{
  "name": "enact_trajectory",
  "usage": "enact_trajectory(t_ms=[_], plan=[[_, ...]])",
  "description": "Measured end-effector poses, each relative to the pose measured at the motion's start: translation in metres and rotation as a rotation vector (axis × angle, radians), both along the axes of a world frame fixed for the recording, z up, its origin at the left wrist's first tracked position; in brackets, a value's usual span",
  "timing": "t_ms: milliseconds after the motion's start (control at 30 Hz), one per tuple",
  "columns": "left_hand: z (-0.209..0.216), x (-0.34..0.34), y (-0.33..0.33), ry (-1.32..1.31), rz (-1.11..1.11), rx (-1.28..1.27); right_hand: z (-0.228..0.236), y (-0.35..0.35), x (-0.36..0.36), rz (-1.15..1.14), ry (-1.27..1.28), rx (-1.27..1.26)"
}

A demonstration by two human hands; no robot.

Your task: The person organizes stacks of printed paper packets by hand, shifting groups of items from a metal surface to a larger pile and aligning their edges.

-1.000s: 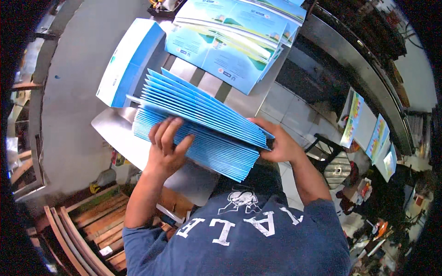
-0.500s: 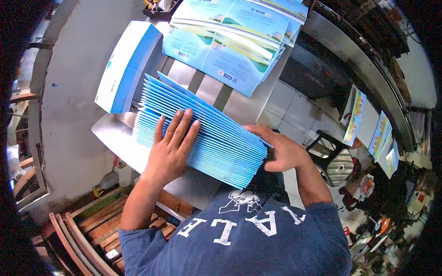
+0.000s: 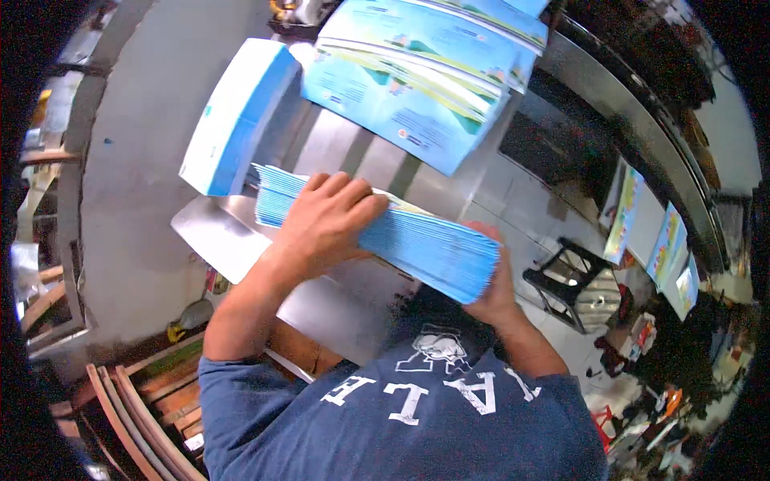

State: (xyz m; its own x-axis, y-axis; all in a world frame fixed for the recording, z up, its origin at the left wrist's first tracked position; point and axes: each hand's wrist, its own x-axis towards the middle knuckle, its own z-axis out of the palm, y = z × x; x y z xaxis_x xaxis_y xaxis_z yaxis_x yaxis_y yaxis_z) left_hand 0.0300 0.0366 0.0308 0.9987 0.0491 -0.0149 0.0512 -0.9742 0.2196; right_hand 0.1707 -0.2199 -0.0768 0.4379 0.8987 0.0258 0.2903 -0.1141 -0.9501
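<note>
A thick stack of folded light-blue printed cards point(image 3: 437, 252) is pressed together between my hands, its many folded edges facing up. My left hand point(image 3: 329, 216) is wrapped over the left half of the stack, fingers curled across its far side. At the right end, my right hand point(image 3: 499, 280) grips the stack's short side, with part of its fingers hidden behind the cards. Beyond my left hand a second compact stack of white and blue cards point(image 3: 233, 116) stands on the metal table point(image 3: 329, 148).
Piles of flat printed blue and green sheets point(image 3: 417, 100) cover the table's far part. A black-framed step stool point(image 3: 565, 280) stands on the tiled floor at right. Wooden slats point(image 3: 176, 393) lie at lower left, and more printed sheets point(image 3: 626, 208) are at far right.
The fanned stack has been squeezed into a narrower block. My left hand has gone from lying flat with fingers spread to gripping over it, and my right hand has closed round the end.
</note>
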Motion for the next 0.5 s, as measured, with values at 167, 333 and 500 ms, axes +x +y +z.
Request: enact_trajectory(t_ms=[167, 333, 500], plan=[[-0.016, 0.002, -0.023, -0.043, 0.108, 0.038, -0.006, 0.001, 0.032, 0.001, -0.363, -0.036], [0.001, -0.026, 0.015, 0.028, 0.158, -0.130, -0.036, -0.004, 0.030, -0.155, -0.045, 0.033], [-0.018, -0.094, 0.087, -0.011, 0.379, -0.469, -0.018, 0.007, 0.033, -0.109, 0.037, -0.015]])
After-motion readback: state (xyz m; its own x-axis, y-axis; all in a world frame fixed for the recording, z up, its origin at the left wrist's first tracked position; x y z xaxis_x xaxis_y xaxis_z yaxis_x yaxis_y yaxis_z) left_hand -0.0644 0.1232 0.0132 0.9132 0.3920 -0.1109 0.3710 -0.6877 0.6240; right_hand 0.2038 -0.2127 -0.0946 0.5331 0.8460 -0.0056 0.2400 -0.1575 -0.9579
